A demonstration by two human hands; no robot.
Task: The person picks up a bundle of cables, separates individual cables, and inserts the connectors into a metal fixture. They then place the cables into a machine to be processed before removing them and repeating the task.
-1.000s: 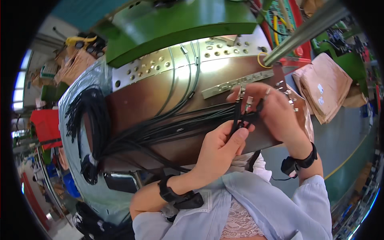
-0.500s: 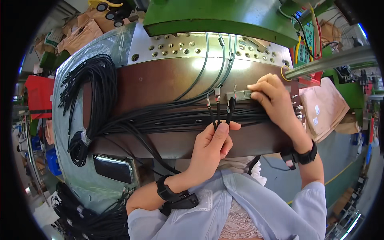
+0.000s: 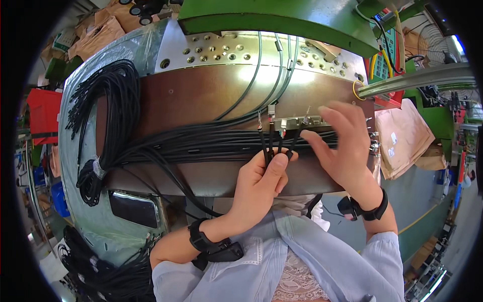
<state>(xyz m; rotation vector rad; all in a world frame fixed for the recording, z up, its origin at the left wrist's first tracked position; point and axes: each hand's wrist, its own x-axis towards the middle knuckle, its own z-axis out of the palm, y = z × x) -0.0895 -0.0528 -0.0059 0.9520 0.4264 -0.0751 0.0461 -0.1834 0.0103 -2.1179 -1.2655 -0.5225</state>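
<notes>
left hand [image 3: 259, 183] pinches a few thin black cable ends [image 3: 271, 143], metal tips up at 12 o'clock toward the metal fixture [image 3: 292, 122] on the brown bench [image 3: 201, 95]. right hand [image 3: 342, 146] hovers open, fingers spread, holding nothing, just beside the fixture. step in hand looks like seating tips; next calls for aligning each tip singly. the black cable bundle [image 3: 201, 146] crosses underneath (may snag); coiled cables [image 3: 108, 105] at 9 o'clock, paper bags [image 3: 407, 136] at 3.
</notes>
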